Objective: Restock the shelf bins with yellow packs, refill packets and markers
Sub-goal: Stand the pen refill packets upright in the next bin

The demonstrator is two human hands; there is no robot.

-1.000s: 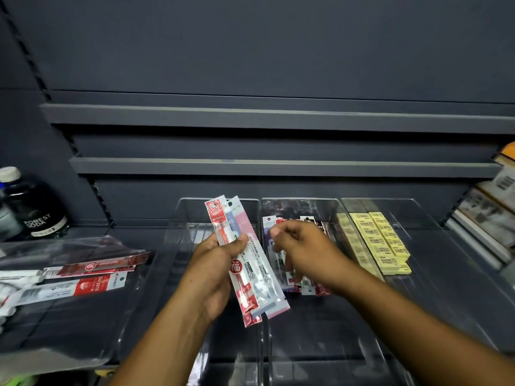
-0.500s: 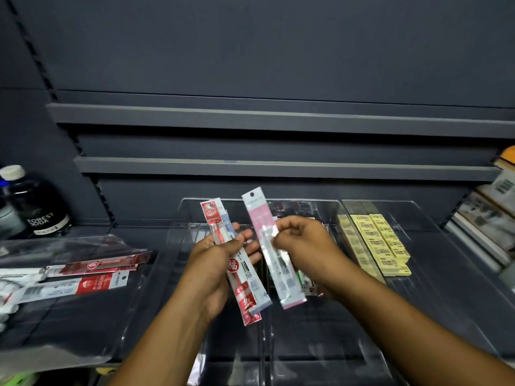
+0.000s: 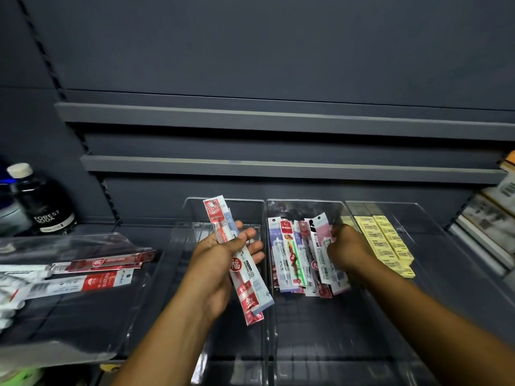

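While yellow packs [image 3: 386,240] lie binned, right hand [image 3: 349,253] grips a pink packet [image 3: 323,229] in the middle bin [image 3: 303,202] — left hand [image 3: 220,263] clutches more refills [image 3: 248,285].

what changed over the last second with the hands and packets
The right hand pulled the pink packet out of the bundle in the left hand and carried it rightward into the middle bin, where it still grips it. The left hand keeps holding the remaining red packets over the left bin. The yellow packs and the bottle stayed put.
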